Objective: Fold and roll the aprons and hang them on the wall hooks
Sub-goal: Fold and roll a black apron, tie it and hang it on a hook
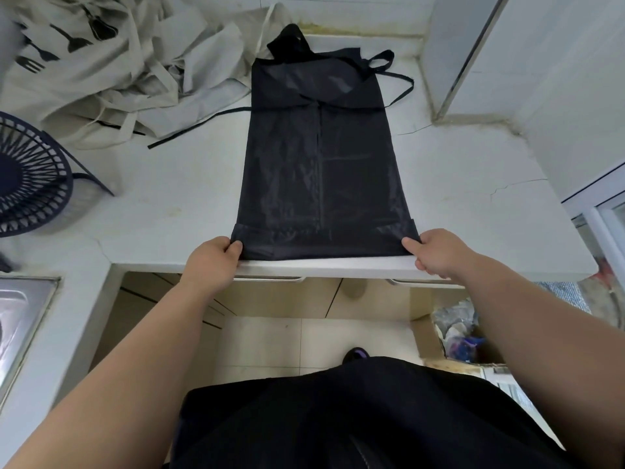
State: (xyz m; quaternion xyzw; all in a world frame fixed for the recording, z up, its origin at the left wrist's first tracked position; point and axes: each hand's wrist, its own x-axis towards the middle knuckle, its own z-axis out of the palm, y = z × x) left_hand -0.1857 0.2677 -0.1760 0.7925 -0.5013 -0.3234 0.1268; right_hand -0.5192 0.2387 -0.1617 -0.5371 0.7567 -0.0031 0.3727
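A black apron (321,164) lies flat on the white counter (473,204), folded lengthwise into a long narrow strip, its neck loop and ties at the far end. The near hem has one small fold turned up at the counter's front edge. My left hand (211,262) pinches the near left corner of that fold. At the near right corner my right hand (439,253) pinches the same fold. A heap of cream aprons (111,66) printed with black utensils lies crumpled at the far left.
A dark slatted basket (30,177) stands at the left edge of the counter. A steel sink (20,319) sits at the lower left. A cabinet wall (507,52) rises at the far right. Below the counter are drawer handles, tiled floor and a cardboard box with bags (456,333).
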